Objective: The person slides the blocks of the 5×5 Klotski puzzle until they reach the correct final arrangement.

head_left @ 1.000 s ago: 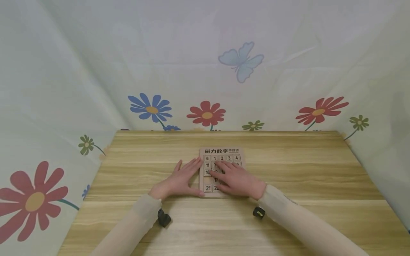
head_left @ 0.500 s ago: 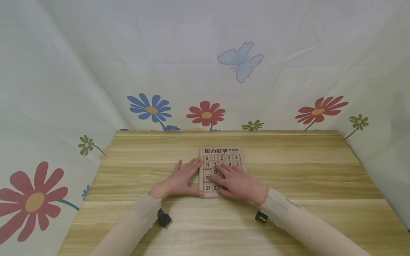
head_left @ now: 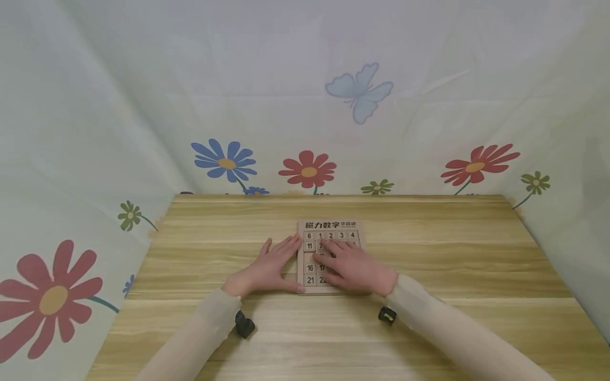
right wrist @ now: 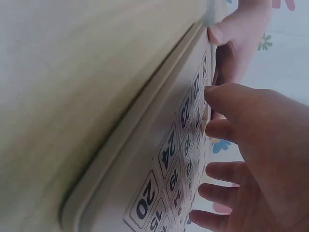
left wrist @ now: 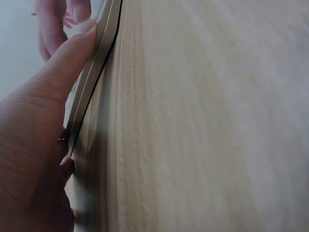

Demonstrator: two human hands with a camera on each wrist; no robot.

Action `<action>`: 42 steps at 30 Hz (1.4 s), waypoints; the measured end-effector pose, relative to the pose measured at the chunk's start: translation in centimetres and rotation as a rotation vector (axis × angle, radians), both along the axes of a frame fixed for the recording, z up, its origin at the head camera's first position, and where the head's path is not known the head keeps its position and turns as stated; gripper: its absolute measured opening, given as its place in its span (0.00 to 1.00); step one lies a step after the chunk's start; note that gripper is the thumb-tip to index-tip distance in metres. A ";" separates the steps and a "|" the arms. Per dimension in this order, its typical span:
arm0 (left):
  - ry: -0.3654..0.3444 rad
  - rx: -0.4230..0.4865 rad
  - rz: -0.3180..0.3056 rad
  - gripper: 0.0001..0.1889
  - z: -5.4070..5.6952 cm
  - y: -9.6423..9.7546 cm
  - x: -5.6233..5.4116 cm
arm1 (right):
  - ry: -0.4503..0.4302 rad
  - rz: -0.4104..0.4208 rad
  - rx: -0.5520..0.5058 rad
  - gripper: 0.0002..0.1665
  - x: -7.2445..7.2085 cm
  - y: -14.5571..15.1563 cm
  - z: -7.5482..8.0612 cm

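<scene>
A wooden number sliding puzzle (head_left: 303, 290) lies flat on the table, dark characters printed along its far edge. Number 16 tile (head_left: 310, 268) sits in the left column above 21, with a bare slot just over it. My left hand (head_left: 265, 271) rests along the puzzle's left side, fingers straight; in the left wrist view its thumb (left wrist: 72, 53) lies on the rim. Over the middle and right tiles spreads my right hand (head_left: 358, 266), fingertips right at the tiles and hiding several. The right wrist view shows the number 20 tile (right wrist: 143, 205) near a corner.
The wood-grain table (head_left: 429, 227) extends around the puzzle on all sides. Behind it hangs a pale cloth (head_left: 267, 79) printed with flowers and a butterfly. Small black wrist cameras, a left one (head_left: 244, 324) and a right one (head_left: 387, 316), sit below the sleeves.
Tile 16 has slid one place toward me, so the bare slot now lies above it. My right hand dipped nearer, then shifted back away from me. The left hand has stayed still.
</scene>
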State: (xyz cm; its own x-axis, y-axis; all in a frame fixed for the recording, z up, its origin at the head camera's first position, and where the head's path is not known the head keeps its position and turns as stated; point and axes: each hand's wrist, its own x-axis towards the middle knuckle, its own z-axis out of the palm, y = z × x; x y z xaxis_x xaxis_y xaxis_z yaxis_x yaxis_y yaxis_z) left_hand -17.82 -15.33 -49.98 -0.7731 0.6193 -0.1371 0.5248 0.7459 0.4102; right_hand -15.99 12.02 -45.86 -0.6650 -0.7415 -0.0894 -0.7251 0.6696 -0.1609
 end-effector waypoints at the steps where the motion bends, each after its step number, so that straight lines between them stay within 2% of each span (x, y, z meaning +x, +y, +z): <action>1: -0.002 -0.003 -0.001 0.67 0.0 0.0 0.0 | -0.003 -0.009 0.004 0.33 -0.2 -0.1 0.0; 7: 0.002 -0.007 -0.003 0.67 0.2 0.1 0.1 | -0.011 -0.043 0.024 0.35 -1.4 -0.7 -0.1; 12: 0.001 0.000 -0.004 0.66 0.5 0.1 0.2 | -0.002 -0.056 0.050 0.35 -1.6 -1.0 -0.3; 19: -0.005 -0.016 0.003 0.67 0.3 0.2 0.0 | -0.014 -0.047 0.049 0.33 -0.3 -0.7 -0.1; 26: -0.008 -0.016 0.002 0.67 0.1 0.1 0.0 | 0.013 0.005 0.043 0.34 0.6 -0.3 -0.1; 30: -0.012 -0.012 0.001 0.68 0.2 0.0 0.0 | -0.006 0.002 0.005 0.33 -0.3 -0.3 -0.3; 34: -0.013 -0.016 0.003 0.68 0.1 0.0 0.0 | 0.028 -0.001 -0.016 0.33 -1.7 -0.6 -0.4; 42: -0.011 -0.026 0.006 0.68 -0.1 0.1 -0.1 | 0.033 -0.047 0.032 0.35 -3.5 -1.2 -0.4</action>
State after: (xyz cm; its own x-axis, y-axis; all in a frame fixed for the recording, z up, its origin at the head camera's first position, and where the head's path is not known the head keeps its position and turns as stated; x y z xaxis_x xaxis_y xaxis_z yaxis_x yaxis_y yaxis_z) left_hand -17.93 -15.24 -50.06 -0.7753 0.6105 -0.1621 0.5155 0.7598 0.3962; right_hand -19.48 10.79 -46.24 -0.7023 -0.7061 -0.0901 -0.6969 0.7079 -0.1149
